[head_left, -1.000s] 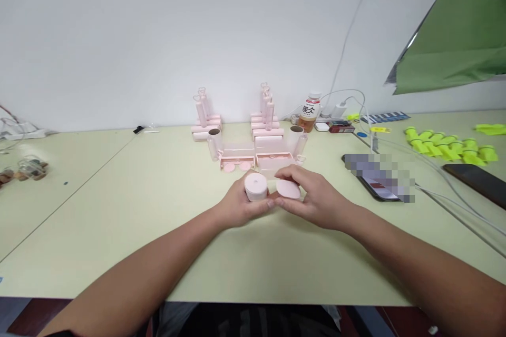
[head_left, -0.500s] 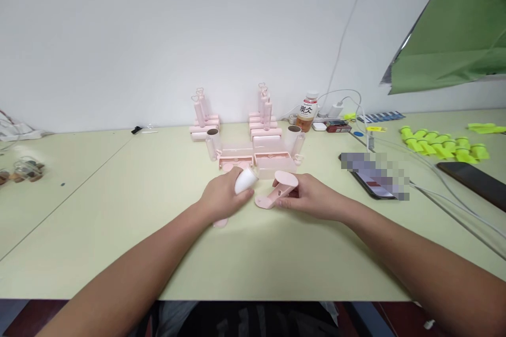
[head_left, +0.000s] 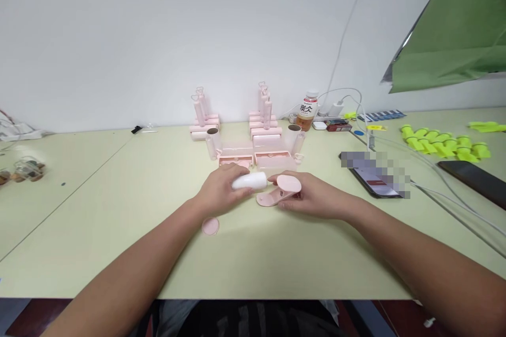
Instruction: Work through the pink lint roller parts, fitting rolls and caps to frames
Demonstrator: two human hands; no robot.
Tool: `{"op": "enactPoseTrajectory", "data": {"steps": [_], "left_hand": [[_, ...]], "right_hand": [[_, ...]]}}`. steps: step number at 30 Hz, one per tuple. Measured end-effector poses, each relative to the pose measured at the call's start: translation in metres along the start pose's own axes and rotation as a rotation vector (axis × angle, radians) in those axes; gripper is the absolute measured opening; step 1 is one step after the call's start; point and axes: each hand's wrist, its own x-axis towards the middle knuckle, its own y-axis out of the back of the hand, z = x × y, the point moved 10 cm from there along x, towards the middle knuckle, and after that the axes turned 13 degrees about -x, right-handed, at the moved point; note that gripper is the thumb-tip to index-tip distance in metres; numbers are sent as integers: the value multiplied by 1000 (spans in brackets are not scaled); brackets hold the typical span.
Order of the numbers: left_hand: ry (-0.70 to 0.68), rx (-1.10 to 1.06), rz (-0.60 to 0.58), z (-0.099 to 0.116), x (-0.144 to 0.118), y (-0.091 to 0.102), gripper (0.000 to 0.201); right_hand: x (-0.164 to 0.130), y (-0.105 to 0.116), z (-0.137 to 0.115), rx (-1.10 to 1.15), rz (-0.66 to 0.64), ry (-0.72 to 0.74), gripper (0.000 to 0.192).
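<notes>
My left hand (head_left: 219, 191) grips a white roll (head_left: 250, 181), held lying sideways with its end pointing right. My right hand (head_left: 312, 195) holds a pink roller frame (head_left: 279, 192) with a round end plate facing up, its lower end resting on the pale green table (head_left: 118, 210). Roll and frame are nearly touching at the table's middle. A small pink round cap (head_left: 210, 226) lies flat on the table just under my left wrist.
Behind my hands stand pink roller parts: two trays (head_left: 256, 158), stacked handles (head_left: 201, 116) and more handles (head_left: 265, 113). A drink bottle (head_left: 307, 110), cables, a phone (head_left: 375, 174) and yellow-green parts (head_left: 443, 145) are at the right. Small jars (head_left: 26, 168) sit far left.
The roll has turned from upright to lying sideways in my left hand. The pink frame tilted down onto the table. The pink cap now lies uncovered near my left wrist.
</notes>
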Motion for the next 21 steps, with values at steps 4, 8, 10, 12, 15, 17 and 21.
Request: {"op": "enactPoseTrajectory", "data": {"steps": [4,8,10,12,15,17,21], "left_hand": [[-57,-114,-105,1,1,0,32],[-37,-208,-192,-4,2,-1,31],[-20,-244,-211,-7,2,-2,33],[-12,-260,-219,-9,2,-1,35],[-12,-261,-217,-11,2,-1,37],[-15,-256,-224,-10,2,-1,36],[-12,-244,-253,-7,1,-4,32]], "right_hand": [[-3,7,-17,-138,18,111,44],[-6,-3,-22,-273,-55,186,42],[-7,-7,-19,-317,-78,176,47],[-7,-9,-15,-349,-83,142,54],[-6,-11,-12,-380,-93,101,59],[-5,-11,-13,-393,-111,86,58],[-5,-11,-20,-415,-167,66,35]]}}
